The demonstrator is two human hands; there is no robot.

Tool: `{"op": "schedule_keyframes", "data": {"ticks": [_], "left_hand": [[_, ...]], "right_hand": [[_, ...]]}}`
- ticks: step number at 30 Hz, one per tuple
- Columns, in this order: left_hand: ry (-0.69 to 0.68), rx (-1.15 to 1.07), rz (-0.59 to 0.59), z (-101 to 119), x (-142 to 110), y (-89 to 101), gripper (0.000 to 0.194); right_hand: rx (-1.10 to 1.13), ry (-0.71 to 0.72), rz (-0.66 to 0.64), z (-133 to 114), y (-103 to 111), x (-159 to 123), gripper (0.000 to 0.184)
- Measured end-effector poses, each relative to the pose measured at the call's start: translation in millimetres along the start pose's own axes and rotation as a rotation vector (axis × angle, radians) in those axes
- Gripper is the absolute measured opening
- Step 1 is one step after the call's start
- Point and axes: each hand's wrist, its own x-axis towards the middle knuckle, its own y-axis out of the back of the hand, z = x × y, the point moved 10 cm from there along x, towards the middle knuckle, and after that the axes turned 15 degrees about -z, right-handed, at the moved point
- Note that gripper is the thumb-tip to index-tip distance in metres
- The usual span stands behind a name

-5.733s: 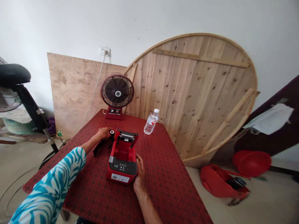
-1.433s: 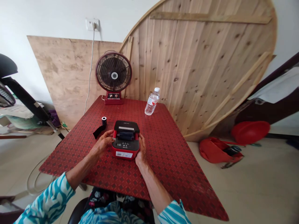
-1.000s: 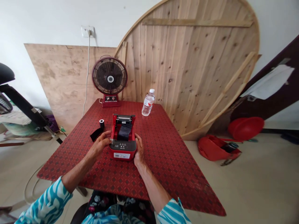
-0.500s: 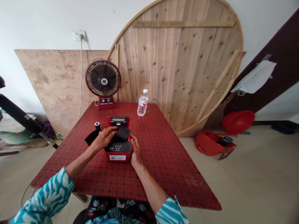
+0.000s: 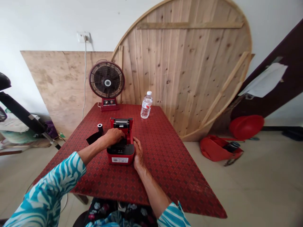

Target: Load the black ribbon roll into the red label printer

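Observation:
A red and black label printer point(image 5: 121, 157) stands on the table with its lid point(image 5: 121, 122) raised at the back. My left hand point(image 5: 114, 136) reaches down into the printer's open bay. Its fingers are curled and their tips hidden, so what they pinch cannot be made out. Along the printer's right side, my right hand point(image 5: 138, 154) grips the casing. Left of the printer a small roll point(image 5: 100, 127) with a white core stands upright, and a flat black sheet point(image 5: 93, 137) lies close beside it.
The table has a red patterned cover point(image 5: 170, 170). A fan point(image 5: 107, 82) and a water bottle point(image 5: 146, 105) stand toward its back edge. Behind leans a large round wooden board point(image 5: 180, 69). On the floor at right lie a red bag point(image 5: 213, 148) and a red basin point(image 5: 246, 126).
My left hand has moved right and down into the printer's bay. The dark flap that stuck up there no longer shows. My right hand stays on the printer's side.

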Motion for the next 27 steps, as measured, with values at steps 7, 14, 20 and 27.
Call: {"op": "schedule_keyframes", "data": {"ticks": [7, 14, 20, 27], "left_hand": [[0.086, 0.245, -0.227, -3, 24, -20.6, 0.022], [0.015, 0.289, -0.245, 6, 5, -19.3, 0.036], [-0.163, 0.086, 0.065, 6, -55, 52.8, 0.054], [0.113, 0.055, 0.285, -76, -57, 112.4, 0.036]], "right_hand": [[-0.005, 0.017, 0.016, -3, 4, -1, 0.046], [0.002, -0.013, 0.004, -6, 2, -3, 0.045], [0.044, -0.072, 0.033, 3, 3, -4, 0.048], [0.068, -0.060, 0.036, 7, 8, -4, 0.051]]}}
